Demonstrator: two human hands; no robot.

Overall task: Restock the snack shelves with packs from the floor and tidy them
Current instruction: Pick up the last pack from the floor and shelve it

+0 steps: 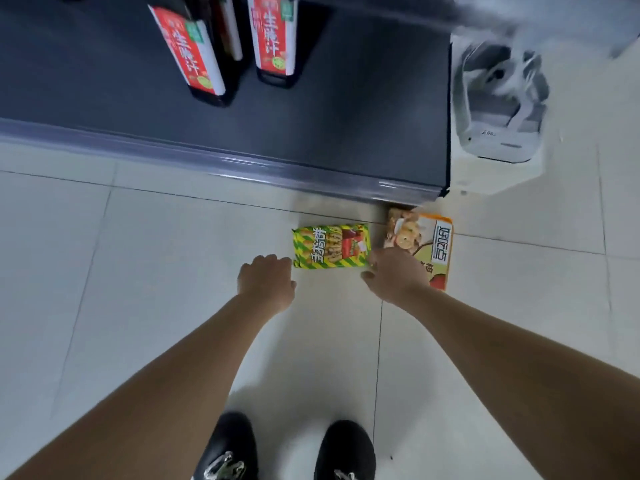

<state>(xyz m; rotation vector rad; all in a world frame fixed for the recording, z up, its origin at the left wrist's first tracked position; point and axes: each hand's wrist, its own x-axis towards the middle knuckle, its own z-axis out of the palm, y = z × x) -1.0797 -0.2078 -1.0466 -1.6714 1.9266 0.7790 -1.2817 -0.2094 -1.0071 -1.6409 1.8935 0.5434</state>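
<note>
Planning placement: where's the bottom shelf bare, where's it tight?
Bare: shelf right of the red-label bottles to its end, plus the front strip. Tight: green pack and orange pack on the floor, left hand and right hand at them.

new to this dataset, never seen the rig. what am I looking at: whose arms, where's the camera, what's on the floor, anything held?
There is no machine here: a person works with bare hands and wears one wide-angle camera on the head, looking forward and down. This single picture is that view, so the arms reach in from below and the black shoes are the person's own.

On the tiled floor lie a green-and-yellow snack pack and, to its right, an orange-and-white pack. Above is a dark shelf carrying red-labelled bottles.

The left hand is curled beside the green pack's corner. The right hand lies over the orange pack's lower part. The fingers are hidden, so I cannot tell whether either hand grips anything yet.
</note>
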